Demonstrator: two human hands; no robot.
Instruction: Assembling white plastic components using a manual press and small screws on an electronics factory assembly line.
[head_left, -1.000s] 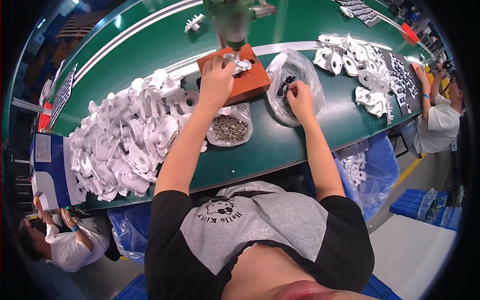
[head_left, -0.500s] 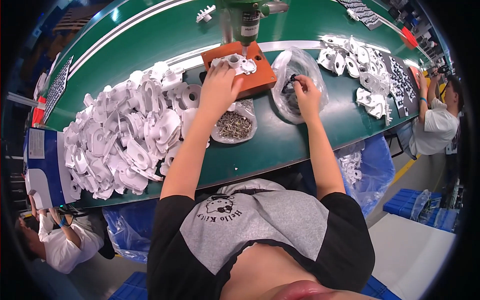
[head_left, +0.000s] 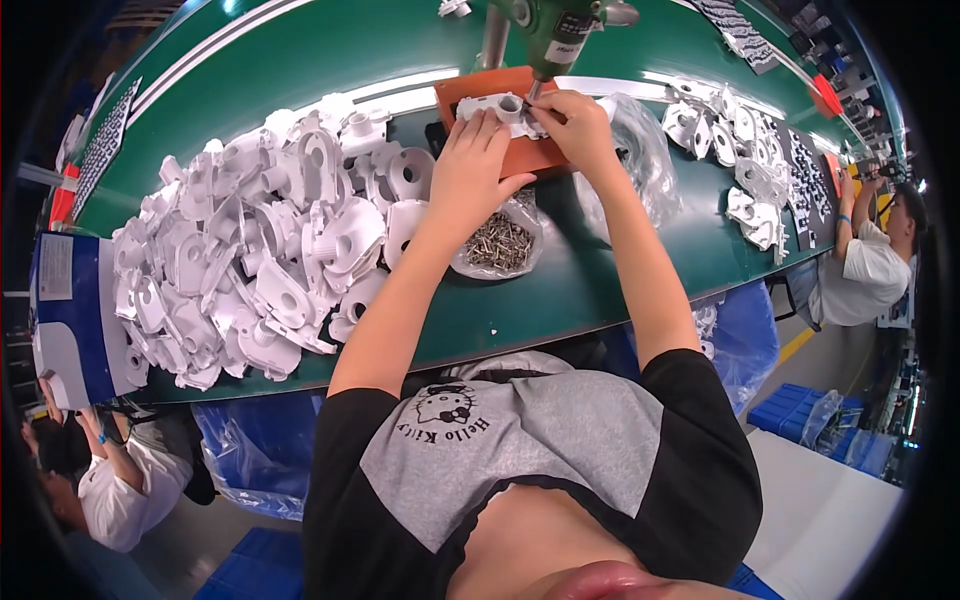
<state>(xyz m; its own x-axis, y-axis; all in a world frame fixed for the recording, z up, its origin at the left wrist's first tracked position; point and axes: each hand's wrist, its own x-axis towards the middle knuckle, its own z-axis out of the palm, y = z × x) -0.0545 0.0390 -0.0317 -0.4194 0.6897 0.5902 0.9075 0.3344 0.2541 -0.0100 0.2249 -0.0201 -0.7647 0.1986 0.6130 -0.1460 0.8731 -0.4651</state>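
My left hand (head_left: 474,160) lies over the near edge of a white plastic housing (head_left: 482,103), fingers stretched along it and thumb spread away. The housing sits on an orange block (head_left: 540,156), its round collar facing up. At the housing's right end, my right hand (head_left: 580,125) is closed in a pinch, with a small black piece (head_left: 528,103) at its fingertips, partly hidden by them. Right above these fingertips hangs the bit of a green driver machine (head_left: 556,38). Just in front of the block is a clear bag of metal screws (head_left: 500,244).
A large heap of white housings (head_left: 250,240) covers the table's left side. To the right stand a crumpled clear plastic bag (head_left: 648,150) and more white housings (head_left: 745,135), beside a dark sheet of small parts (head_left: 808,185). A co-worker (head_left: 880,255) sits at far right, another person (head_left: 135,480) at left.
My right hand has left the clear bag and moved left to the housing under the driver, carrying the small black piece. My left hand stays on the housing. The view has shifted slightly.
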